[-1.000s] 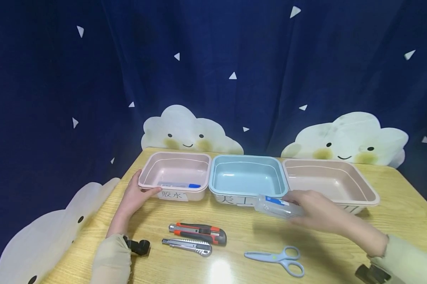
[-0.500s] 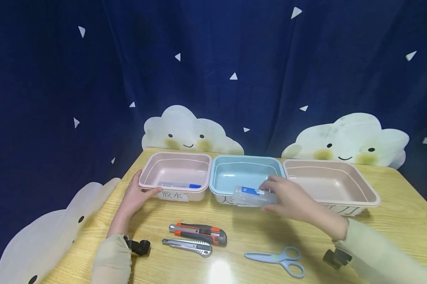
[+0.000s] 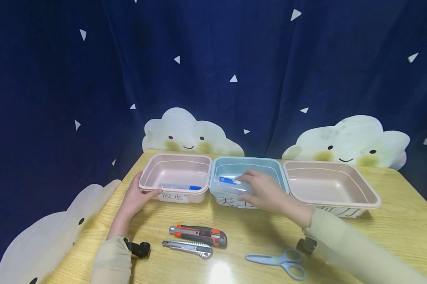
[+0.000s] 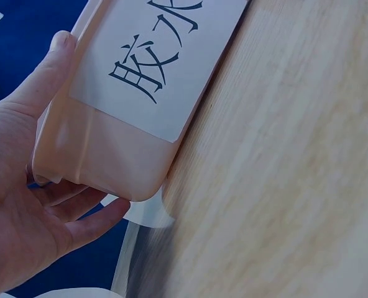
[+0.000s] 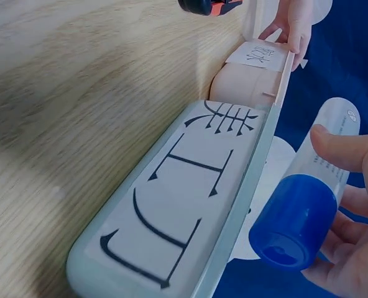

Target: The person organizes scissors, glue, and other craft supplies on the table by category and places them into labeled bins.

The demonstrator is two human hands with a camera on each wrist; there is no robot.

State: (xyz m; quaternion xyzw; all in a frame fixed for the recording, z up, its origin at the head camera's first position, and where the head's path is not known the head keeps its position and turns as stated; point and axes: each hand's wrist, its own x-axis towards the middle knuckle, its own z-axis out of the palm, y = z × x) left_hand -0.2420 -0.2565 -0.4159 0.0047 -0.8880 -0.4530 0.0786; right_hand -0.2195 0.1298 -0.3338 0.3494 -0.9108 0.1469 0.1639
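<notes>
My left hand (image 3: 133, 198) grips the front left corner of the left pink bin (image 3: 196, 197), thumb along its front and fingers round the side. Inside that bin lies a clear tube (image 3: 176, 186) with a blue cap. Between thumb and fingers, my right hand (image 3: 265, 192) holds a clear glue bottle (image 3: 227, 186), tilted above the front of the blue bin (image 3: 249, 159). In the right wrist view the bottle's blue cap (image 5: 294, 217) points toward the camera. The left wrist view shows the pink bin's paper label (image 4: 143, 81) beside the thumb.
A pinkish-beige bin (image 3: 327, 163) stands on the right, in row with the others. In front lie a red-and-black utility knife (image 3: 201, 234), a grey one (image 3: 188, 247) and pale blue scissors (image 3: 270, 259). A dark blue curtain (image 3: 206, 47) hangs behind the wooden table (image 3: 156, 272).
My right hand has carried the glue bottle leftward, from between the blue and right bins to over the blue bin's front. My left hand has stayed on the left bin.
</notes>
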